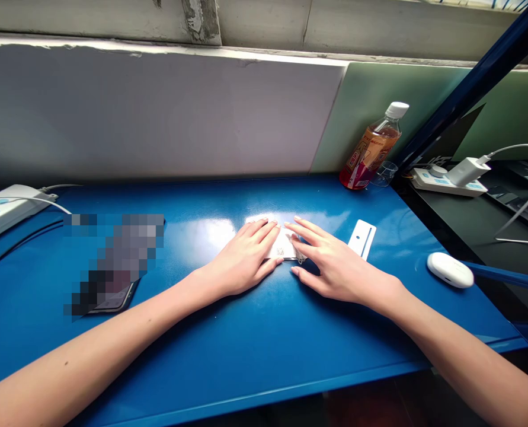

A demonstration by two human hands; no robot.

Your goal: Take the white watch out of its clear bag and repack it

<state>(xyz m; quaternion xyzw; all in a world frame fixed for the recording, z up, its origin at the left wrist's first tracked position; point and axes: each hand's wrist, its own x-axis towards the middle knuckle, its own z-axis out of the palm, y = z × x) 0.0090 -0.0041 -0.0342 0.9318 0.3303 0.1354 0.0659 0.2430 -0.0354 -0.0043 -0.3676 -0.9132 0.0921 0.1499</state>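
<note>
A small flat white item [285, 244] with a printed square code lies on the blue table [210, 338], partly covered by fingers, so its kind cannot be made out. My left hand [246, 255] rests palm down over its left end, fingers stretched out. At its right end, my right hand [335, 261] has its fingers spread, the tips on or just above the item. A bit of something shiny or chain-like [300, 257] shows under the right fingers. Just beyond the right hand, a white card-like piece [362, 239] with a slot and a small hole lies flat.
A phone [117, 296], partly blurred out, lies left. White power strips [10, 204] sit at far left and beyond the right edge, the latter with a charger [468, 172]. A drink bottle [373, 148] stands back right; a white rounded case [450, 270] lies right.
</note>
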